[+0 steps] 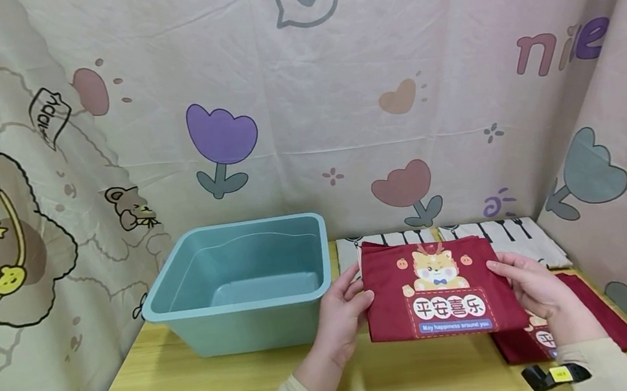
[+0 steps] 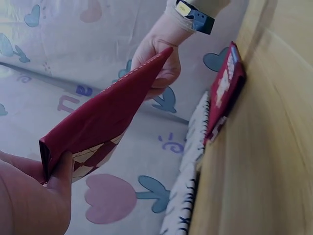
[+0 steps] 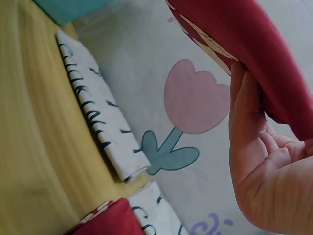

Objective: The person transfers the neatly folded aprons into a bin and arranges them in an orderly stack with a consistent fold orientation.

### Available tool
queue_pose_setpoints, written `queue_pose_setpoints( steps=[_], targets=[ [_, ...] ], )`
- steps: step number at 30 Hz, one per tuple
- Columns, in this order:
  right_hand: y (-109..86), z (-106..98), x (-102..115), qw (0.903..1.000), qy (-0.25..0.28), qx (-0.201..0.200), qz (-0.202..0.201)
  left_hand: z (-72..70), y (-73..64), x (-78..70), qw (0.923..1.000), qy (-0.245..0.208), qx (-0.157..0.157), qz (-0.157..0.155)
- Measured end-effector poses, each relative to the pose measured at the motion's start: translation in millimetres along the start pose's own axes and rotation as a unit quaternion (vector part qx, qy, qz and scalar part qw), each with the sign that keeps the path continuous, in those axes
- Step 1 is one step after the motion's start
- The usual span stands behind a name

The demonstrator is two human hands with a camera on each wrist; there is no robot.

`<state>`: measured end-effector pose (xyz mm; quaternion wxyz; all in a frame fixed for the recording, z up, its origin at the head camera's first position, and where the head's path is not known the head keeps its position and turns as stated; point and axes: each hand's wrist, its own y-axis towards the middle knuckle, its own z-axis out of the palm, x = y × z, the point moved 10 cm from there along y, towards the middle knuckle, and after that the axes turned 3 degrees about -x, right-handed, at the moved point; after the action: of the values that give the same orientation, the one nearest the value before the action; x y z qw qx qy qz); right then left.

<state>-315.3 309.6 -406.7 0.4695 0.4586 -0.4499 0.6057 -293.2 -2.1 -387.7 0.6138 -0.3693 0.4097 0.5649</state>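
Note:
A folded red cloth (image 1: 444,293) with a cartoon animal and Chinese lettering hangs above the table, held by both hands. My left hand (image 1: 341,314) pinches its left edge, thumb in front and fingers behind. At the right edge, my right hand (image 1: 539,290) grips it the same way. The left wrist view shows the folded red cloth (image 2: 105,115) from its side, with a checked patch on the back. Below my right hand lies a second folded red cloth (image 1: 604,316), partly covered by that forearm.
A teal plastic bin (image 1: 239,307) stands on the wooden table (image 1: 155,384), left of the hands. Two folded white cloths with dark cutlery prints lie at the back, one left (image 1: 349,248) and one right (image 1: 509,233). Behind rises a printed curtain (image 1: 301,92).

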Motion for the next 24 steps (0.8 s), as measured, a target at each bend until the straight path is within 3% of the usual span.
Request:
queue_pose_setpoints(
  steps=[9, 17, 24],
  targets=[
    [-1.9, 16, 24, 0.9980, 0.013, 0.051, -0.035, 5.2, -4.1, -28.6, 0.9996, -0.009, 0.018, 0.019],
    [1.5, 36, 41, 0.9967, 0.024, 0.058, -0.051, -4.6, -1.1, -53.0, 0.9993, -0.001, 0.016, 0.033],
    [3.9, 55, 53, 0.9967, 0.015, 0.036, -0.072, -20.7, -1.0, -73.9, 0.9985, 0.022, -0.001, 0.050]
  ],
)
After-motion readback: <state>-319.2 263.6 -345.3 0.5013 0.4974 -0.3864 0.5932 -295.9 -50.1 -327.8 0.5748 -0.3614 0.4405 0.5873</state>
